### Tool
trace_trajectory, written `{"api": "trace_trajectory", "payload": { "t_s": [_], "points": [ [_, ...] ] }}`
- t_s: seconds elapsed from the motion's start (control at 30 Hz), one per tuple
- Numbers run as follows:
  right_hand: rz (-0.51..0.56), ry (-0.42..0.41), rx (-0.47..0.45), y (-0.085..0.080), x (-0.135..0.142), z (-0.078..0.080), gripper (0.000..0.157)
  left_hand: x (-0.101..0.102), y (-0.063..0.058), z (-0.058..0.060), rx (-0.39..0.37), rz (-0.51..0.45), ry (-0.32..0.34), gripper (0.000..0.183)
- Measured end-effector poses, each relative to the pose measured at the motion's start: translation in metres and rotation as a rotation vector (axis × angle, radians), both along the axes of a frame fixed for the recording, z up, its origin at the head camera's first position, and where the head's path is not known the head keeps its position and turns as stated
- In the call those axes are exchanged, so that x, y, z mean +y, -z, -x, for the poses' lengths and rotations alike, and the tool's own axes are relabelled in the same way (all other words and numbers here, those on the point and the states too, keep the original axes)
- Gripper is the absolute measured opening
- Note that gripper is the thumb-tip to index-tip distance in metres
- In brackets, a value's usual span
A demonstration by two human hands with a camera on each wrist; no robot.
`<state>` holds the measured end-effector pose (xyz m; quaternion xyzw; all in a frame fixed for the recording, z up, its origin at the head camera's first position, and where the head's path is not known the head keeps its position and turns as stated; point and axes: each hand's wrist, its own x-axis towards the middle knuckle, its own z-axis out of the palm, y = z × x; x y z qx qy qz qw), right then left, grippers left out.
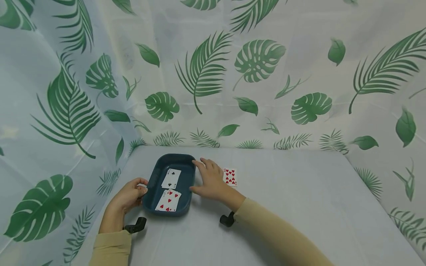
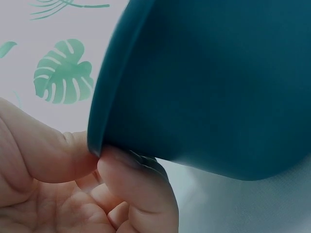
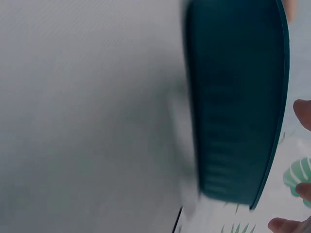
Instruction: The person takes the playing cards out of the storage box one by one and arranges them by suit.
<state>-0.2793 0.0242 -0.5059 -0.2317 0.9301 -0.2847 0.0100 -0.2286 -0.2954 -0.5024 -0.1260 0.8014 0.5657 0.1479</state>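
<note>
A dark blue rectangular tray [image 1: 168,213] with rounded corners holds playing cards. A clubs card [image 1: 171,178] tops the far pile in it, and a hearts card [image 1: 168,201] tops the near one. My left hand [image 1: 130,195] pinches the tray's left rim between thumb and finger [image 2: 138,179], as the left wrist view shows close up. On the opposite side, my right hand [image 1: 211,181] has its fingers spread, with thumb and index fingertip right at the right rim. In the right wrist view, the fingertips [image 3: 304,112] appear beyond the tray's side wall [image 3: 235,107].
A hearts card [image 1: 230,177] lies face up on the white table [image 1: 283,192], partly hidden by the right hand. Leaf-printed curtains [image 1: 213,74] stand behind the table and along its sides. Each wrist wears a black camera mount [image 1: 135,225].
</note>
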Motion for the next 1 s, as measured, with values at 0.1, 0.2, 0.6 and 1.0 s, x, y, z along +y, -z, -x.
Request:
{"api": "trace_trajectory", "payload": {
  "t_s": [0.1,0.2,0.6,1.0],
  "points": [
    [0.002,-0.031,0.009,-0.002,-0.011,-0.002,0.096,0.001,0.000,0.000,0.006,-0.001,-0.003,0.029],
    [-0.002,-0.055,0.026,-0.003,-0.022,-0.003,0.095,0.001,0.000,0.001,0.011,-0.001,-0.005,0.030],
    [-0.135,-0.117,0.139,-0.007,-0.069,-0.007,0.094,-0.002,0.000,0.001,-0.004,-0.001,0.005,0.028],
    [-0.319,-0.149,0.154,0.005,-0.104,0.009,0.091,-0.003,-0.001,0.000,0.007,-0.039,0.041,0.027]
  ]
}}
